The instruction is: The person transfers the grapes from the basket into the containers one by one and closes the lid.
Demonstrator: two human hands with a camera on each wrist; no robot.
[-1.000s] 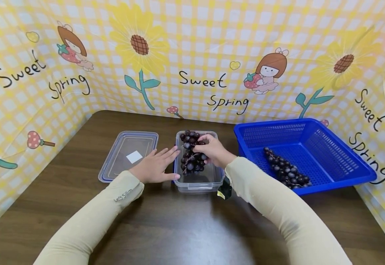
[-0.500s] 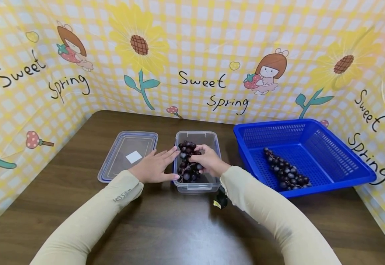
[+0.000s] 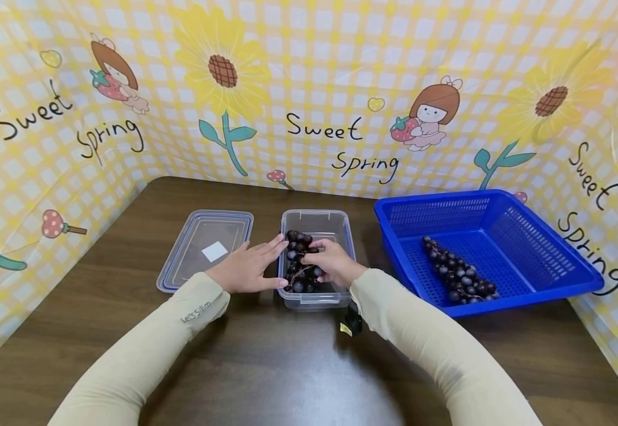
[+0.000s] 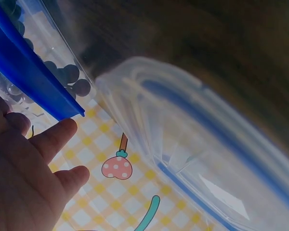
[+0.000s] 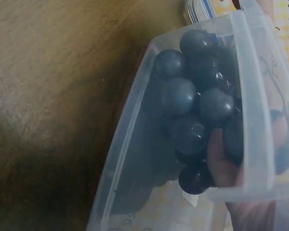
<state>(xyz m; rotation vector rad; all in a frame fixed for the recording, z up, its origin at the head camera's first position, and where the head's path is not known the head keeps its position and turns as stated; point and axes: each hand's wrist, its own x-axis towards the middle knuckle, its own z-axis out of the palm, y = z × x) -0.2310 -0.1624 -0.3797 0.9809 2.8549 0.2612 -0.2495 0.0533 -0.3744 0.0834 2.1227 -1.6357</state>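
A bunch of dark grapes (image 3: pixel 298 286) lies along the left side of a clear plastic container (image 3: pixel 322 300). My right hand (image 3: pixel 336 261) reaches down into the container from the right and holds the bunch, thumb and fingers around its middle. In the right wrist view the grapes (image 5: pixel 179 96) show through the clear wall, with a fingertip (image 5: pixel 220 163) pressed in among them. With fingers spread, my left hand (image 3: pixel 247 267) rests against the container's left rim. The left wrist view shows its fingertips at a blue side flap (image 4: pixel 43 72).
Left of the container, a clear lid (image 3: pixel 220 228) with a blue seal and a white label lies on the brown table (image 3: pixel 266 361). At the right stands a blue perforated basket (image 3: pixel 527 254) with another grape bunch (image 3: pixel 460 275) inside. A patterned cloth (image 3: pixel 319 71) surrounds the table.
My right hand has lowered the grape bunch into the container, shifting left and toward me, then settling slightly. My left hand stays at the left rim.
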